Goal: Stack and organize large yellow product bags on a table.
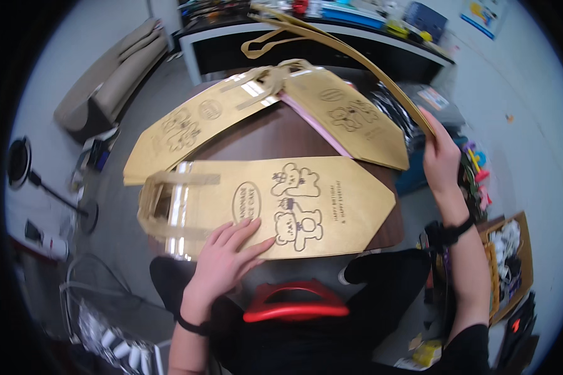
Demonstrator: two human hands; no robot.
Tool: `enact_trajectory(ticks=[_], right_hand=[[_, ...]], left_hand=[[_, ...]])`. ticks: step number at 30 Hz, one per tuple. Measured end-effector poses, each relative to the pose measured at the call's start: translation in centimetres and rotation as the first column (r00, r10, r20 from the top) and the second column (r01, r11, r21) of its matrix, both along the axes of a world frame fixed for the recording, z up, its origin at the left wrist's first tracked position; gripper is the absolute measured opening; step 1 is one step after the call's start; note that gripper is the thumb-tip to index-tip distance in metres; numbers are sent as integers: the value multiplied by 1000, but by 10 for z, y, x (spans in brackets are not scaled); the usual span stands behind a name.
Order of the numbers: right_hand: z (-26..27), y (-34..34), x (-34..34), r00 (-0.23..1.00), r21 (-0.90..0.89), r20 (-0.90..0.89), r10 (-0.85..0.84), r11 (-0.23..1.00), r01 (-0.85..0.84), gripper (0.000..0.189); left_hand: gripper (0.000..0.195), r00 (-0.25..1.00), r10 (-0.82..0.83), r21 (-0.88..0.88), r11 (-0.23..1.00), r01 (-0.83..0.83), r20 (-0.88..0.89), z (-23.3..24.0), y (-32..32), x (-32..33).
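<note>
Before me, a flat stack of folded kraft paper gift bags point(295, 206) lies across the near side of the brown table point(244, 136). The top one bears printed bears and lettering, and its fabric handles point left. My left hand point(230, 253) rests on it with fingers spread, gripping nothing. Up at the right, my right hand point(441, 154) holds the lower end of another folded paper bag point(380, 70), seen nearly edge-on, its handle loop dangling toward the far left. Two further piles, a left pile of bags point(187, 126) and a right pile of bags point(347, 112), meet at their handles on the table's far side.
A cluttered desk point(319, 23) stands behind the table. Between my legs is a red stool point(295, 302). To the right sits a cardboard box point(511, 267) of small items; a grey sofa point(117, 75) and a round-headed stand point(51, 192) are at left.
</note>
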State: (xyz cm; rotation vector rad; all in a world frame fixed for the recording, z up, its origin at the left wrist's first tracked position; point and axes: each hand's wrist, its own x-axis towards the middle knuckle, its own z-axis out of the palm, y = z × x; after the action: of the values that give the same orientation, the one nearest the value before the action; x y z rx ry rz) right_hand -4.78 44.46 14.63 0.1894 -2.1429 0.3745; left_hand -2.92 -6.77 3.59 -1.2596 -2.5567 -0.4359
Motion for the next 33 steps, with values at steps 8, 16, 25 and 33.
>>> enact_trajectory(ticks=[8, 16, 25, 33], right_hand=[[-31, -58, 78, 916, 231, 176, 361, 889, -395, 64], [-102, -56, 97, 864, 162, 337, 374, 881, -445, 59], [-101, -63, 109, 778, 75, 491, 392, 871, -486, 61], [-84, -79, 103, 717, 7, 551, 426, 857, -515, 66]], left_hand=[[46, 971, -205, 206, 952, 228, -127, 7, 8, 2], [52, 919, 155, 233, 970, -72, -362, 20, -25, 23], [42, 908, 186, 126, 981, -149, -376, 2, -48, 8], [45, 955, 155, 129, 984, -125, -253, 1, -71, 5]])
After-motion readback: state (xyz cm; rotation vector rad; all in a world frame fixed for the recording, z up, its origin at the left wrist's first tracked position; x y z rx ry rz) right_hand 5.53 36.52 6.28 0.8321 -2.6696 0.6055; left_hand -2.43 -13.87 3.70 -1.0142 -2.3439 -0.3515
